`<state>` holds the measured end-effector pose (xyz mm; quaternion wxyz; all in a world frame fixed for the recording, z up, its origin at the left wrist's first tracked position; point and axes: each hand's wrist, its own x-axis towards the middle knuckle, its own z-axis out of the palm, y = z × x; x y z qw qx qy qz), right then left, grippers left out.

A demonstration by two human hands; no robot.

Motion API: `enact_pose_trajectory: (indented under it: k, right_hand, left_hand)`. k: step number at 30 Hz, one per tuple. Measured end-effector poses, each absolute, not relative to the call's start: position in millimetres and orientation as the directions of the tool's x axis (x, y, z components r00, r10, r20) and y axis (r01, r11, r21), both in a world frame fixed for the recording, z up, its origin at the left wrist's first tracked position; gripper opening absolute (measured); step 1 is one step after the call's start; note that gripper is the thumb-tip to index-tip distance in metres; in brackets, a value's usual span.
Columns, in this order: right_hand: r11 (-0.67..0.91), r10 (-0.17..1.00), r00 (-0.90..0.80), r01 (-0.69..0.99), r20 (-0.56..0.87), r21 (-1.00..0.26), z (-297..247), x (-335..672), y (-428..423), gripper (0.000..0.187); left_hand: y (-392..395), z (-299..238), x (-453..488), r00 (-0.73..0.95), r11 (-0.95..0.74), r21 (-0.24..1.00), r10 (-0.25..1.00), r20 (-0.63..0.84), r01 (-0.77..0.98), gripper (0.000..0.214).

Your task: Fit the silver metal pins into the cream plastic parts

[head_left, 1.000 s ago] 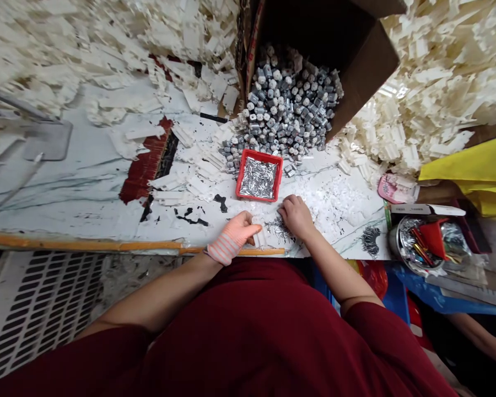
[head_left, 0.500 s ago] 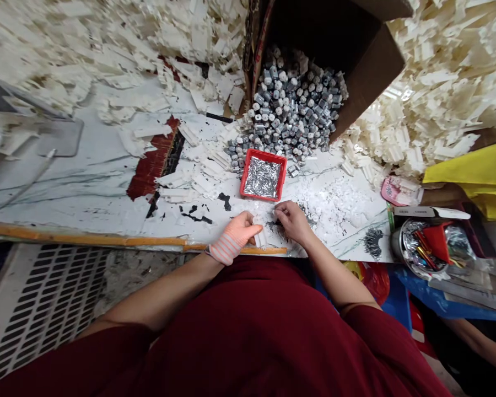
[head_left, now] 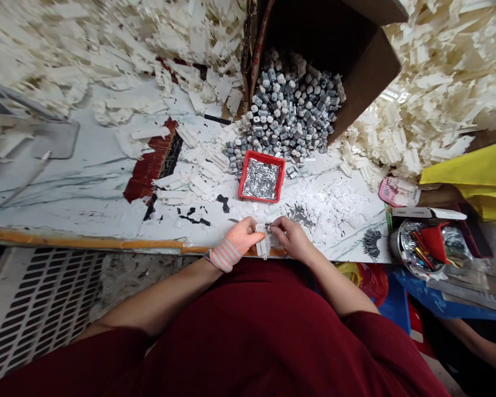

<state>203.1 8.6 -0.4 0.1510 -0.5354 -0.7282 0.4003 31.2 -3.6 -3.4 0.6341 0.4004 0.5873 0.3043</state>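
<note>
My left hand, in a peach glove with a striped cuff, grips a small white plastic part at the table's front edge. My right hand comes in from the other side, its fingertips pinched at the part's upper end. Whether they also hold a small pin is too small to tell. Just above my hands lies a scatter of thin metal pins. Further up, a red tray holds many silver pins on foil, next to a spilled heap of small grey metal motors from a cardboard box.
Heaps of white plastic parts rise at the back and right of the worn marble-patterned table. A foil-lined tin with tools, yellow cloth and another person's forearm lie right. A vented grate lies below left.
My right hand has moved down and left off the pin scatter, and its fingertips now meet the white part in my left hand. The view has shifted slightly.
</note>
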Motion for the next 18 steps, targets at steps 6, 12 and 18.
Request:
enact_pose_trajectory:
  k: [6,12,18]
  right_hand:
    - [0.122,0.89,-0.407,0.647,-0.205,-0.753,1.8,206.5,9.4,0.011]
    - [0.095,0.906,-0.378,0.621,-0.192,-0.778,-3.4,209.1,11.8,0.013]
    - [0.067,0.899,-0.381,0.607,-0.215,-0.792,-0.7,210.8,12.9,0.015]
  left_hand:
    - [-2.8,-3.5,34.6,0.186,0.568,0.823,0.809,-0.558,-0.006,0.021]
    - [-3.1,-5.7,34.9,0.184,0.563,0.826,0.815,-0.549,-0.025,0.021]
    - [-2.2,-8.6,36.9,0.202,0.567,0.821,0.813,-0.546,-0.062,0.021]
